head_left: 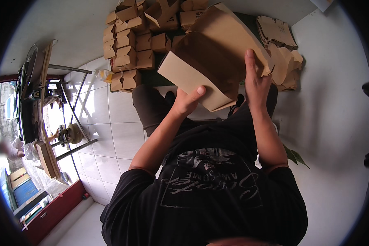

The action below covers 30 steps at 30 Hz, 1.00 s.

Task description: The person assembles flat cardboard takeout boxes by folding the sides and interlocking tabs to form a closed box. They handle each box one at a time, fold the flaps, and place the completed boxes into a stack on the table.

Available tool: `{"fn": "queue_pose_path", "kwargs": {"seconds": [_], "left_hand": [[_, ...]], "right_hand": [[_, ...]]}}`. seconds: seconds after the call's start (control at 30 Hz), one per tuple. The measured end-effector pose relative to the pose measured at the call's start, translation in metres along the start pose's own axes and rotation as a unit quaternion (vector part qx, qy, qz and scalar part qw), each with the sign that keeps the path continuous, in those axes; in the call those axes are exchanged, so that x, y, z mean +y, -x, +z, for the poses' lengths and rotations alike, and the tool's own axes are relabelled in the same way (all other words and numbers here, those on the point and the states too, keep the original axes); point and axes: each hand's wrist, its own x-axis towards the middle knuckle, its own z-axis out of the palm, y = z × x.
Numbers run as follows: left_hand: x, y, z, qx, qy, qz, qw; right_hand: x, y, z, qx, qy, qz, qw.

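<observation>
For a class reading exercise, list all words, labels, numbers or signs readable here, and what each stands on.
Black T-shirt: pale framed lettering, upside down; I won't copy it.
Brown boxes behind: dark print, too small to read.
Flat cardboard stack: faint marks, unreadable.
Held box: none I can make out.

The open box at upper centre is plain kraft brown, pale tan on its near outer panel and deeper brown in the shaded inside. The stacked boxes at upper left share that tan, some with black print, as do the flat cartons at upper right. Dark green shows on the tabletop. The T-shirt at lower centre is black with pale grey lettering inside a thin rectangular outline; the trousers are dark charcoal. White floor tiles carry a grid of grey lines. At lower left, a sill is deep red and a panel blue.
</observation>
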Motion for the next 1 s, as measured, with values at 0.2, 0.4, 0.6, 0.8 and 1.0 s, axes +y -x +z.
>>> {"fn": "queue_pose_path", "kwargs": {"seconds": [0.2, 0.4, 0.6, 0.8, 1.0], "left_hand": [[0.004, -0.001, 0.011, 0.052, 0.106, 0.006, 0.993], [0.015, -0.007, 0.025, 0.076, 0.07, 0.019, 0.994], [0.021, -0.009, 0.033, 0.081, 0.046, 0.027, 0.995], [0.023, -0.012, 0.033, 0.097, 0.108, 0.01, 0.989], [0.026, -0.017, 0.034, 0.093, 0.119, 0.027, 0.988]], "right_hand": [[0.006, -0.004, -0.009, -0.097, 0.022, -0.108, 0.989], [0.0, 0.007, -0.012, -0.27, -0.041, -0.104, 0.956], [0.004, 0.009, -0.014, -0.334, -0.076, -0.062, 0.937], [0.008, -0.001, -0.018, -0.361, -0.049, -0.092, 0.927], [0.003, -0.01, -0.019, -0.389, 0.01, -0.178, 0.904]]}}
